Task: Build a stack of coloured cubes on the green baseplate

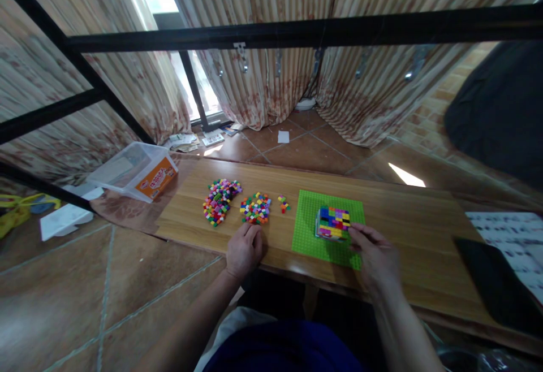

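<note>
A block built of many-coloured toy bricks [333,223] stands on a green studded baseplate [306,230]. My right hand [377,254] is closed in a pinch at the block's right edge, its fingertips touching or very near the bricks. Whatever lies between those fingertips is too small to make out. Near the table's front edge rests my left hand [245,249], fingers curled in and closed, just below a round pile of loose bricks [255,207]. Its palm is hidden, so I cannot tell if it holds anything. Farther left spreads a larger brick pile [219,202]; a few bricks [283,203] lie beside the baseplate.
Everything stands on a long wooden table [418,236]. A clear plastic box [136,171] with an orange label is off its left end. A black flat object [496,281] covers the right end, near a patterned white sheet [509,242]. A black metal bar [297,33] crosses ahead.
</note>
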A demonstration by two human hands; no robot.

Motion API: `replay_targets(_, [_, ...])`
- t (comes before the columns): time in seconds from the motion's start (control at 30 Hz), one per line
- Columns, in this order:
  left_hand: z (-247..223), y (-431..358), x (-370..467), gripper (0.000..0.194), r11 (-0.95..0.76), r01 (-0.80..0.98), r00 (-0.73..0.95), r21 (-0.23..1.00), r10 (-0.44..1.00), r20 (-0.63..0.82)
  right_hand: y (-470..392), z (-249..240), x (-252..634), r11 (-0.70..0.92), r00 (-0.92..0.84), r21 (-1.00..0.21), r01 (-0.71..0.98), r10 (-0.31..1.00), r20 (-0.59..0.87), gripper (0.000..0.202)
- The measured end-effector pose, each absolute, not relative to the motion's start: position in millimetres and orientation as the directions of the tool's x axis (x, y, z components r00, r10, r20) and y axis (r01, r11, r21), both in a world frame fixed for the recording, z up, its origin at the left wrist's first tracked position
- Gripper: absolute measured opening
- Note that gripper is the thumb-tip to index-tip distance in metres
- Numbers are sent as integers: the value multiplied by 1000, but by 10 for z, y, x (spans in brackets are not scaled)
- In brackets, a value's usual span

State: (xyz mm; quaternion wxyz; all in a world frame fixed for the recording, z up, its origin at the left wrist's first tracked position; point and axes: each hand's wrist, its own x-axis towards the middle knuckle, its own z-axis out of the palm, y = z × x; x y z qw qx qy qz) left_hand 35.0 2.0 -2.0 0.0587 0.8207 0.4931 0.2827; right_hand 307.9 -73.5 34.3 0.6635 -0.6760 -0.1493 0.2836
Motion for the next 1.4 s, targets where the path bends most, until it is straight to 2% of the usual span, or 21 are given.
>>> replay_targets(0.2, [-16, 26, 351, 17, -511, 770, 358, 383, 842, 404, -730, 338, 3099, -80, 757, -956, -283, 593, -273, 32])
replay_targets(0.8, [-12, 26, 354, 18, -498, 774, 342, 391, 849, 403, -672, 344, 3059, -41, 787, -966, -257, 570, -234, 29])
replay_targets(1.07, [8, 22, 350, 18, -510, 757, 349, 407, 844, 408, -718, 280, 3066, 32, 756, -952, -305, 616, -221, 37])
replay_targets(1.17, [-6, 29, 345, 18, -511, 758, 352, 405, 843, 406, -774, 211, 3093, 30, 806, -982, -189, 575, -137, 41])
replay_targets(1.27, [-16, 34, 343, 18, -508, 758, 350, 409, 846, 403, -835, 177, 3112, -63, 831, -998, 25, 556, -14, 45])
replay_targets(1.33, [-17, 35, 344, 18, -506, 758, 347, 412, 848, 402, -869, 199, 3100, -144, 802, -952, 269, 580, 139, 46])
replay_targets(1.4, [-14, 33, 345, 18, -503, 760, 347, 411, 850, 397, -886, 254, 3055, -171, 696, -807, 566, 623, 356, 47])
